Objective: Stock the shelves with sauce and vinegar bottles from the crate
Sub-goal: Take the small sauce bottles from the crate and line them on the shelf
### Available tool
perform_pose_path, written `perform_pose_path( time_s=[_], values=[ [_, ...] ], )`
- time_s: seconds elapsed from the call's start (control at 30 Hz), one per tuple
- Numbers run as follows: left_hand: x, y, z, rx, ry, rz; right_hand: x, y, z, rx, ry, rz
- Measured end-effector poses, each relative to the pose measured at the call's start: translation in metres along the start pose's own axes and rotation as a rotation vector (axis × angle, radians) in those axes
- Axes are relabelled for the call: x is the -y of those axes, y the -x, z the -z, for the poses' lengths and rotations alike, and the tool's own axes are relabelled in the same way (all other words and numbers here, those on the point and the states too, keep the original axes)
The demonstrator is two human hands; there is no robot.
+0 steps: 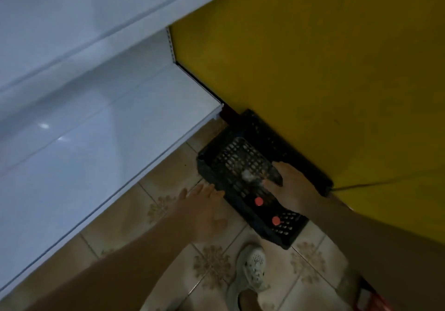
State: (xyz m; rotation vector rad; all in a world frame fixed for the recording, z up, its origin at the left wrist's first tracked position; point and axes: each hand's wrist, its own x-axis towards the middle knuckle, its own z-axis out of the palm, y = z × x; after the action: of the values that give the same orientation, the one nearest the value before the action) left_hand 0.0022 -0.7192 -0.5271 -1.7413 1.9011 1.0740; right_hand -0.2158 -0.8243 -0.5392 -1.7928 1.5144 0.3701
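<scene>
Left hand (199,204): open, with fingers straight and slightly spread, lower centre of the frame. The fingertips reach the left rim of the crate; contact cannot be told.
Right hand (292,185): inside the crate, right of centre. Fingers and thumb curl round a dark bottle (277,174), which is blurred.
Yellow panel (313,57): fills the upper right of the frame. The crate stands against its base.
Lower shelf (84,154): white and glossy, running diagonally across the left of the frame.
Upper shelf (84,21): white, upper left, overhanging the lower shelf.
Floor (166,178): beige patterned tiles, bottom centre.
Crate (262,127): black with perforated walls, on the floor between the lower shelf's edge and the yellow panel.
Shoe (252,267): white, bottom centre, near the crate's near corner.
Red caps (258,201): two, in the near end of the crate, below the right hand and apart from each other. The bottles under them are too dark to make out.
</scene>
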Motion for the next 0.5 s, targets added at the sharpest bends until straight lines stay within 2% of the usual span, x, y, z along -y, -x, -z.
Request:
perform_pose_path(
  time_s=[0.13, 0.27, 0.5],
  values=[
    [-0.037, -0.062, -0.015, 0.094, -0.026, -0.073, -0.075, -0.013, -0.009, 0.107, 0.009, -0.047],
    [-0.061, -0.125, -0.030, 0.176, -0.055, -0.041, -0.130, -0.036, -0.022, 0.156, -0.016, -0.092],
    [-0.061, -0.215, -0.067, 0.171, -0.123, 0.018, -0.157, -0.093, -0.073, 0.261, -0.076, -0.053]
  ],
)
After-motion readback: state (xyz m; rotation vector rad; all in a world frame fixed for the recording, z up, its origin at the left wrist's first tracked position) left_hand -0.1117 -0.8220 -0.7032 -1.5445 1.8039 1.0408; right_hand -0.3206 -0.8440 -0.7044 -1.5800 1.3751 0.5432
